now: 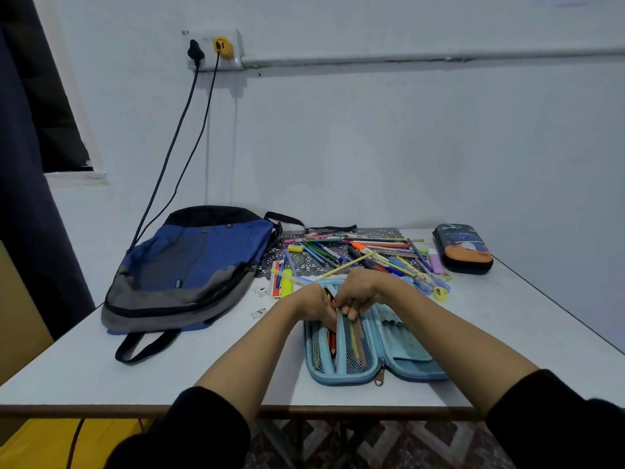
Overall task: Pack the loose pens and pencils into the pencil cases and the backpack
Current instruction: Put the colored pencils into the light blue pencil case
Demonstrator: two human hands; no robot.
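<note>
Roughly early-to-mid. The blue pencil case (pixel 399 353) lies open on the surface (pixel 101 367), right under both hands. Some pencils sit in the pocket left of its mesh divider (pixel 355 343), a few more behind the mesh. The right hand (pixel 358 294) grip looks clamped on the divider's top edge. The left hand (pixel 313 304) has its fingers buried in the left pocket, so can't tell its grip state. Most loose pens and pencils (pixel 365 255) are piled just beyond the grip. Far right of it, the dark pencil case (pixel 465 248) is zipped. Left of it, the backpack (pixel 189 269) looks closed, contents not visible.
</note>
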